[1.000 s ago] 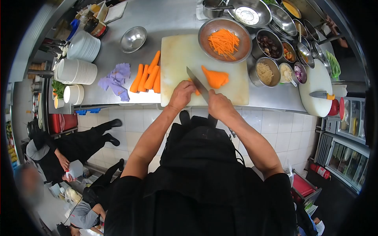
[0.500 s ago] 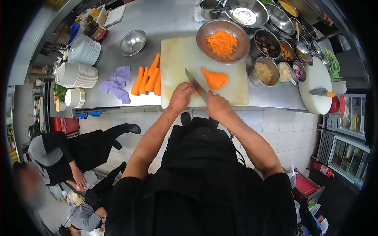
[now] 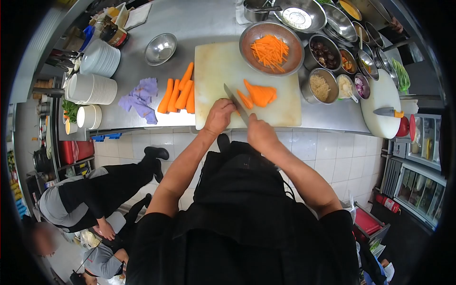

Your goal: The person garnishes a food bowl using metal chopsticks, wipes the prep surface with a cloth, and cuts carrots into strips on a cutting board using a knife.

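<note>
My right hand (image 3: 261,133) is wrapped round the handle of a kitchen knife (image 3: 236,101), its blade pointing up and left over the white cutting board (image 3: 216,71). Against the blade's left side, my left hand (image 3: 219,117) has its fingers curled on a carrot, of which only a bit of orange shows. Just right of the blade lies a loose carrot slice (image 3: 245,100), beside a fanned stack of carrot slices (image 3: 262,95). Shredded carrot (image 3: 270,52) fills part of a metal bowl (image 3: 247,61) resting on the board's far edge.
Several peeled carrots (image 3: 182,95) lie left of the board, near a purple cloth (image 3: 141,99) and a small metal bowl (image 3: 160,49). Metal containers of ingredients (image 3: 323,86) crowd the right. White bowls (image 3: 92,89) are stacked left. Behind, a person in a black apron (image 3: 111,190) is at left.
One carrot slice now lies apart on the board, between the blade and the stack. Both hands stay at nearly the same spot. The person at left has shifted position.
</note>
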A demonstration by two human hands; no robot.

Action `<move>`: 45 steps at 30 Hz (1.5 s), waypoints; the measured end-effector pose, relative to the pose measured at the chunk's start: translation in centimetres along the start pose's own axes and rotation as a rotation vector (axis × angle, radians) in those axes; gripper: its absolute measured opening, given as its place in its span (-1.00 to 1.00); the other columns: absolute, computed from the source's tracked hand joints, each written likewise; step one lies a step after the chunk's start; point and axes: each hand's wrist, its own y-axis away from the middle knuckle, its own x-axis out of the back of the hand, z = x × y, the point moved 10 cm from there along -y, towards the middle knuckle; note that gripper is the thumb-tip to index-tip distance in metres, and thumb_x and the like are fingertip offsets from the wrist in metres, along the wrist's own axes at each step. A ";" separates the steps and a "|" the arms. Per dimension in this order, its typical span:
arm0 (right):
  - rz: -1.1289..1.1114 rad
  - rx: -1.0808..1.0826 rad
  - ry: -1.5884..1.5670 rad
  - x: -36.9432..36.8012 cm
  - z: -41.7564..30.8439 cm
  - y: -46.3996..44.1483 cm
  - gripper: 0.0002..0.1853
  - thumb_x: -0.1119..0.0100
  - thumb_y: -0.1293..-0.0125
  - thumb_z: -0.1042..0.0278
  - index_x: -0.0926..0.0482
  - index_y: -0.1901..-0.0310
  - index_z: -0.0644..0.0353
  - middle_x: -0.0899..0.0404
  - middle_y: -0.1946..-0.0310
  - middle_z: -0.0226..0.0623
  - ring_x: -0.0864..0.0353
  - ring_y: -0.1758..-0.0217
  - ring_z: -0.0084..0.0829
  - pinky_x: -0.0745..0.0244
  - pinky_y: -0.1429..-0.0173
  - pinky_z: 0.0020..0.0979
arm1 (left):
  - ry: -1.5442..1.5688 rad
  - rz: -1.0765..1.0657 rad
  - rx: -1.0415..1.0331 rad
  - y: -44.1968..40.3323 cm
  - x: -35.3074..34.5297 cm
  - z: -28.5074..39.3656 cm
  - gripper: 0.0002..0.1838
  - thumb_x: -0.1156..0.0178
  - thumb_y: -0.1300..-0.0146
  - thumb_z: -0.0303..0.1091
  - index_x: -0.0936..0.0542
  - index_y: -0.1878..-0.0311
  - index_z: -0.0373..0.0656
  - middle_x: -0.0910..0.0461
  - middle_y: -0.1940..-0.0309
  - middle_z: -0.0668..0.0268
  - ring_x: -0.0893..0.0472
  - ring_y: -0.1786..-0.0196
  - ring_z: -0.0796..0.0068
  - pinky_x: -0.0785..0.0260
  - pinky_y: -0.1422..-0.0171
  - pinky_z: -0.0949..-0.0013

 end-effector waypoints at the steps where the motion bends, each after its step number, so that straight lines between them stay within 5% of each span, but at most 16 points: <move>1: 0.011 -0.007 0.000 0.3 0.3 0.0 -0.69 -0.06 -0.15 0.58 -0.38 0.05 0.47 -0.63 0.41 0.23 -0.68 0.27 0.17 -0.59 0.14 0.04 | 0.000 0.002 -0.009 0.1 0.0 0.1 -0.86 -0.24 -0.05 -0.67 -0.63 0.32 -0.23 -0.59 0.26 0.17 -0.59 0.14 0.10 -0.48 0.04 0.22; 4: 0.044 -0.003 -0.017 2.0 1.0 0.6 -0.68 -0.05 -0.15 0.58 -0.38 0.04 0.46 -0.63 0.44 0.21 -0.68 0.28 0.17 -0.59 0.14 0.05 | 0.045 -0.005 0.020 0.0 0.2 0.1 -0.80 -0.15 -0.07 -0.68 -0.66 0.29 -0.21 -0.59 0.27 0.19 -0.57 0.14 0.11 -0.45 -0.01 0.21; 7: 0.033 0.022 0.015 2.9 0.1 1.5 -0.71 -0.08 -0.14 0.56 -0.40 0.08 0.43 -0.63 0.44 0.17 -0.69 0.29 0.14 -0.60 0.15 0.01 | 0.039 0.293 0.246 -0.3 4.3 -1.8 -0.77 -0.17 -0.08 -0.67 -0.68 0.22 -0.21 -0.61 0.25 0.17 -0.56 0.13 0.11 -0.46 0.01 0.20; 10: 0.032 0.089 0.065 1.2 -1.4 2.2 -0.75 -0.08 -0.15 0.57 -0.41 0.11 0.40 -0.64 0.45 0.14 -0.70 0.29 0.09 -0.61 0.16 -0.02 | -0.019 0.249 0.123 -5.1 5.9 1.0 -0.75 -0.19 -0.08 -0.67 -0.70 0.18 -0.20 -0.63 0.25 0.18 -0.56 0.13 0.11 -0.46 0.02 0.19; 15: 0.085 0.130 0.047 1.0 -2.5 2.3 -0.81 -0.04 -0.17 0.57 -0.43 0.16 0.39 -0.67 0.40 0.11 -0.72 0.27 0.02 -0.62 0.15 -0.06 | -0.018 -0.354 -0.146 -9.3 -2.8 2.2 -0.75 -0.29 -0.01 -0.61 -0.71 0.19 -0.23 -0.65 0.21 0.23 -0.55 0.05 0.18 -0.46 -0.08 0.25; 21: 0.095 0.118 0.002 0.7 -1.7 2.3 -0.82 -0.02 -0.21 0.56 -0.43 0.15 0.39 -0.67 0.39 0.12 -0.72 0.28 0.04 -0.62 0.14 -0.07 | -0.155 -0.690 -0.283 -9.8 -7.8 2.5 -0.76 -0.32 0.04 -0.59 -0.66 0.23 -0.19 -0.60 0.21 0.27 -0.52 0.00 0.20 -0.40 -0.17 0.24; 33: 0.099 0.091 -0.070 0.1 -1.0 2.0 -0.72 -0.12 -0.10 0.55 -0.43 0.12 0.40 -0.65 0.44 0.11 -0.70 0.27 0.07 -0.60 0.17 -0.03 | -0.174 -0.746 -0.280 -9.4 -8.6 1.4 -0.70 -0.37 0.13 -0.58 -0.63 0.25 -0.12 -0.60 0.25 0.26 -0.51 0.04 0.13 -0.39 -0.13 0.17; 36: 0.030 0.060 -0.037 0.2 -0.4 1.6 -0.74 -0.09 -0.17 0.50 -0.45 0.10 0.39 -0.67 0.36 0.12 -0.72 0.22 0.05 -0.62 0.09 -0.05 | -0.050 -0.529 -0.252 -11.2 -4.6 2.4 -0.74 -0.40 0.06 -0.56 -0.65 0.25 -0.14 -0.61 0.29 0.30 -0.56 0.12 0.28 -0.45 0.01 0.25; 39: -0.043 -0.045 -0.170 -0.2 2.3 0.2 -0.64 -0.11 -0.16 0.48 -0.45 0.00 0.42 -0.66 0.29 0.17 -0.69 0.11 0.09 -0.59 0.00 -0.01 | 0.127 -0.194 0.227 -11.2 1.6 -1.7 -0.63 -0.43 -0.06 -0.50 -0.63 0.02 -0.14 -0.62 0.42 0.34 -0.56 0.32 0.52 -0.43 0.21 0.40; 42: 0.022 -0.039 -0.210 0.7 4.2 -0.4 -0.72 -0.04 -0.32 0.35 -0.42 0.05 0.38 -0.64 0.37 0.15 -0.65 0.25 0.16 -0.54 0.08 0.06 | 0.493 -0.054 0.689 -6.1 2.8 -4.6 -0.41 -0.45 -0.08 -0.49 -0.52 -0.22 -0.13 -0.61 0.52 0.35 -0.54 0.46 0.57 -0.44 0.29 0.45; 43: -0.064 -0.112 -0.255 1.6 4.0 -0.1 -0.71 -0.05 -0.31 0.34 -0.41 0.04 0.39 -0.63 0.36 0.18 -0.65 0.23 0.16 -0.53 0.06 0.08 | 0.480 -0.077 0.733 -4.0 1.2 -5.4 -0.28 -0.44 -0.11 -0.42 -0.37 -0.36 -0.18 -0.64 0.55 0.32 -0.54 0.49 0.59 -0.45 0.28 0.45; 45: 0.051 -0.021 -0.186 2.0 3.7 -0.2 -0.73 -0.05 -0.31 0.35 -0.40 0.06 0.37 -0.64 0.37 0.17 -0.65 0.27 0.15 -0.55 0.11 0.07 | 0.316 -0.073 0.856 -0.5 -1.2 -5.2 -0.34 -0.41 -0.13 -0.37 -0.42 -0.31 -0.22 -0.65 0.56 0.29 -0.58 0.49 0.50 -0.48 0.25 0.39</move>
